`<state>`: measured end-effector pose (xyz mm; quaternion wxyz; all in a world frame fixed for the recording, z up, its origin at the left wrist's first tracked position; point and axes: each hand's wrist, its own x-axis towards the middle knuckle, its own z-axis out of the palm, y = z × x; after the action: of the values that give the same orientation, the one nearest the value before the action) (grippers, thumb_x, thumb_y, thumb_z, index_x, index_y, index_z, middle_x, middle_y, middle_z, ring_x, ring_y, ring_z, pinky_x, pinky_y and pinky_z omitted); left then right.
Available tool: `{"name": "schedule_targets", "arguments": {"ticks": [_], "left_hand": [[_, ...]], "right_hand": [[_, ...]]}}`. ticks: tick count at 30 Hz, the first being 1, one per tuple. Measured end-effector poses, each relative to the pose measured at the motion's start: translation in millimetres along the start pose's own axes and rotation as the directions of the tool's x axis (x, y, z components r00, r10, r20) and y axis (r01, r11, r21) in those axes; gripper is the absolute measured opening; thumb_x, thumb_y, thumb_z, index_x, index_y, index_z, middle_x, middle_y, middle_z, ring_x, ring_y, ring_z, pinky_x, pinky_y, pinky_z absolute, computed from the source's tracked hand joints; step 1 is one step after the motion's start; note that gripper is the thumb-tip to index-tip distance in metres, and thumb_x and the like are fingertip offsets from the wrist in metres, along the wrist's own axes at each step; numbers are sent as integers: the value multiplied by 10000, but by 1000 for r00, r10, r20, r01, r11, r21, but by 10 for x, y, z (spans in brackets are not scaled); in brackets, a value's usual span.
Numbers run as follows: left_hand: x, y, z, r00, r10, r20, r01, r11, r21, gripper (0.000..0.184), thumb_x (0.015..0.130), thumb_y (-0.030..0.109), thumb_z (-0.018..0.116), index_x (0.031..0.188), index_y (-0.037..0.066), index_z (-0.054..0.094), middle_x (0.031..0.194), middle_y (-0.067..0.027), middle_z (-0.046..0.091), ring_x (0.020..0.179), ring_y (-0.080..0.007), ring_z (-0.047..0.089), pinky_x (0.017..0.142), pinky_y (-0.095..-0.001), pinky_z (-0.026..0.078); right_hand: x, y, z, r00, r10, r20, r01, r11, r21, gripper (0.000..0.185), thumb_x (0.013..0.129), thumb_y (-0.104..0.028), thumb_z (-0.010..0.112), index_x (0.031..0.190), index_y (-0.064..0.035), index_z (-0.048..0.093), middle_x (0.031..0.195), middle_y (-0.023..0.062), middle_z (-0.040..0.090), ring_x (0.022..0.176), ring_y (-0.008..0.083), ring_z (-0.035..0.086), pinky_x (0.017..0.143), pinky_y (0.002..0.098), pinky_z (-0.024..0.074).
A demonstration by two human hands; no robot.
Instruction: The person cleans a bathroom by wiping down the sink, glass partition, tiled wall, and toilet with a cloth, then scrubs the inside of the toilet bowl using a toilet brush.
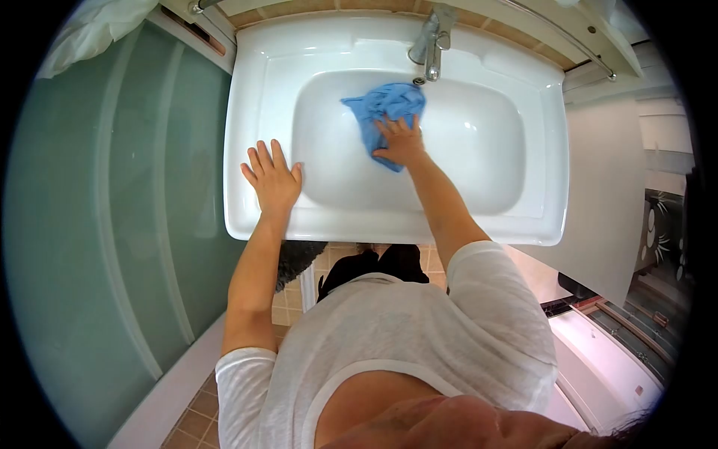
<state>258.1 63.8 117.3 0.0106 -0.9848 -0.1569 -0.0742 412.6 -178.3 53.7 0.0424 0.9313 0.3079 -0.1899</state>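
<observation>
A crumpled blue cloth [385, 101] lies in the basin of a white sink [479, 153], just below the faucet. My right hand [402, 141] rests on the cloth's lower right part, fingers spread and pressing it against the basin; whether any fingertip grips a fold cannot be made out. On the sink's left ledge, my left hand [277, 183] lies flat with its fingers apart and nothing in it. Its thumb points toward the basin's edge.
A chrome faucet [431, 45] stands at the sink's back, its spout over the basin. Greenish glass panels [134, 187] border the left side. A metal rail [561, 39] runs at the upper right, and a pale panel [606, 194] flanks the sink's right.
</observation>
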Motion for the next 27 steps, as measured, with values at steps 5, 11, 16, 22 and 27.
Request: {"name": "schedule_targets", "arguments": {"ticks": [5,11,16,22,27], "left_hand": [[2,15,-16,1000,-7,-17,7,1000,-8,669,791,353,557,1327,16,340,1373,-256,277,1291,-426,201,1026,-593,93],[14,30,-38,996,-52,66,50,998,24,671,817,372,515,1353,30,302,1408,-230,233,1323,-393,144,1051,-559,57],[25,78,-124,991,-73,114,71,997,20,671,826,379,493,1368,46,279,1424,-211,213,1336,-373,118,1061,-544,32],[-4,91,-113,990,-100,103,99,995,15,668,821,370,498,1367,50,285,1420,-211,225,1331,-376,133,1060,-547,41],[3,13,65,998,-45,-52,48,998,44,709,753,400,553,1335,50,349,1383,-215,300,1302,-383,215,1041,-579,103]], "right_hand": [[-696,942,226,931,365,-20,-366,930,-30,876,689,-630,557,1400,-228,241,1470,54,179,1341,273,159,1037,603,45],[-1306,1178,172,907,411,98,-378,893,-243,703,765,-514,528,1373,-234,315,1479,19,157,1351,239,149,1008,641,70],[-1388,724,-5,948,189,256,-263,919,293,455,776,-414,499,1113,-124,595,1179,130,545,1066,321,513,910,422,390],[-1661,-43,-272,980,-34,-198,124,875,467,364,763,-317,565,1051,-100,616,1018,143,604,936,338,548,805,419,441],[-1923,-315,-245,892,-79,-446,214,941,261,371,724,-207,620,1087,-133,589,912,98,597,864,310,536,727,424,444]]}}
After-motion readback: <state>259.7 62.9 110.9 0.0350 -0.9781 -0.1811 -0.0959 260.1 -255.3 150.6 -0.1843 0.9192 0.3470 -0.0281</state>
